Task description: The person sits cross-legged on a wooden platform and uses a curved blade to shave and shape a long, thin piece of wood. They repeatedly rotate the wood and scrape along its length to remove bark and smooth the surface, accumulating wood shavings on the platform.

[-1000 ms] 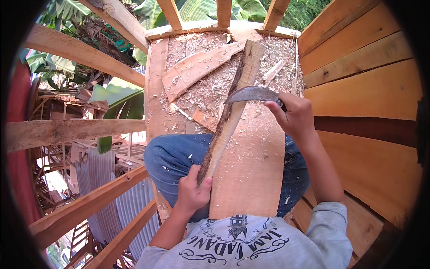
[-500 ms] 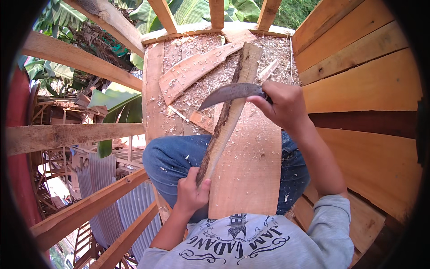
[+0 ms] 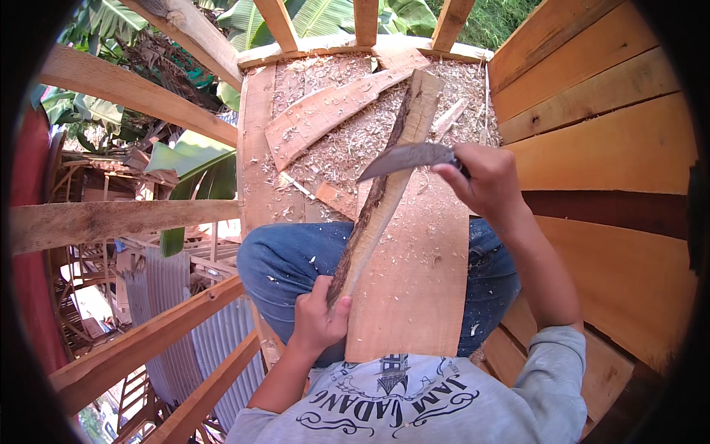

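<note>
"so what's the left hand (image 3: 320, 317) got?"

"a long stick (image 3: 379, 203), fingers and thumb closed round the near end. call the stick's middle the centre of the clock: it leans from seven up to one, dark bark down its ten o'clock side, pale bare wood on top."

"and the right hand (image 3: 487, 181)?"

"out at three, curled tight round the handle of a knife (image 3: 407, 158), thumb up close to where the blade starts. the curved blade crosses over the stick, its tip pointing to nine and dipping a little toward eight."

"is it biting into the wood?"

"can't tell from here whether the edge touches."

"what's underneath?"

"a broad flat board (image 3: 410, 296) at five, lying between two legs in blue jeans (image 3: 292, 251), with curls of wood scattered on its far part."

"messy floor, too."

"thick with shavings (image 3: 333, 159) toward twelve. there's a wide offcut (image 3: 325, 118) at half past ten, a small block (image 3: 336, 198) at nine, and a pale strip (image 3: 450, 117) between one and two, near the stick's far end."

"and round the sides?"

"a plank wall (image 3: 592, 148) at three, wooden rails (image 3: 126, 222) at nine, and a big green leaf (image 3: 196, 159) hanging just beyond them."
</note>
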A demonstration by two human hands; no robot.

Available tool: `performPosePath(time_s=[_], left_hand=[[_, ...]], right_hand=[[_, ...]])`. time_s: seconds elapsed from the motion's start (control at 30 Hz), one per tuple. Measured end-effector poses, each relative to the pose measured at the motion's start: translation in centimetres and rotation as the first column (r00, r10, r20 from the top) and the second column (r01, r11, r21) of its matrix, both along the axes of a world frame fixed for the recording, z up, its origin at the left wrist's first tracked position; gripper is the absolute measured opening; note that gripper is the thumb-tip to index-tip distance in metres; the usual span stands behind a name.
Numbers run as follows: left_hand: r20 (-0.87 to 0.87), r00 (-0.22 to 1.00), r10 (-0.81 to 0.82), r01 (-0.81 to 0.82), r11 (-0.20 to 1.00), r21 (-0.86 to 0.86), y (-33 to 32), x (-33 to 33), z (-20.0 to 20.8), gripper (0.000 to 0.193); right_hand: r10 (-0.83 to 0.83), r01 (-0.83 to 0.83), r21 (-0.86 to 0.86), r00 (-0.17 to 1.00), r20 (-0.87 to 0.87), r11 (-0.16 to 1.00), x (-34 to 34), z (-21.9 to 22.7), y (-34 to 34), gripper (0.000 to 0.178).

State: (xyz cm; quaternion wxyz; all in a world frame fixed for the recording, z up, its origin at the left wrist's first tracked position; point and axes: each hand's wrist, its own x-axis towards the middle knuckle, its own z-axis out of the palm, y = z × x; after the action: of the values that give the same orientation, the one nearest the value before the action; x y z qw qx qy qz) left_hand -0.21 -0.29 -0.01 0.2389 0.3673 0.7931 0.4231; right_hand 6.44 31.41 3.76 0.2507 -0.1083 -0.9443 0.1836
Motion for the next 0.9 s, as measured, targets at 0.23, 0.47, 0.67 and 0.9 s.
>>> performPosePath(time_s=[0.23,0.47,0.67,0.9], left_hand=[[-0.008,1.0,0.001,-0.001,1.0,0.025,-0.1,0.1,-0.1,0.025],[-0.031,0.999,0.009,-0.009,1.0,0.001,0.0,0.1,-0.2,0.024],[-0.082,0.996,0.027,-0.025,0.999,0.03,0.4,0.3,0.0,0.023],[-0.027,0.997,0.071,-0.07,0.996,0.059,0.6,0.9,0.0,0.022]], right_hand=[[-0.353,0.342,-0.209,0.936,-0.014,0.916,0.6,-0.2,6.4,0.046],[-0.192,0.216,-0.307,0.976,0.105,0.927,2.3,-1.0,-0.1,0.044],[-0.143,0.156,-0.151,0.985,0.096,0.976,3.5,-2.2,-4.4,0.049],[-0.244,0.256,-0.067,0.957,0.156,0.964,3.5,-1.8,-4.1,0.055]])
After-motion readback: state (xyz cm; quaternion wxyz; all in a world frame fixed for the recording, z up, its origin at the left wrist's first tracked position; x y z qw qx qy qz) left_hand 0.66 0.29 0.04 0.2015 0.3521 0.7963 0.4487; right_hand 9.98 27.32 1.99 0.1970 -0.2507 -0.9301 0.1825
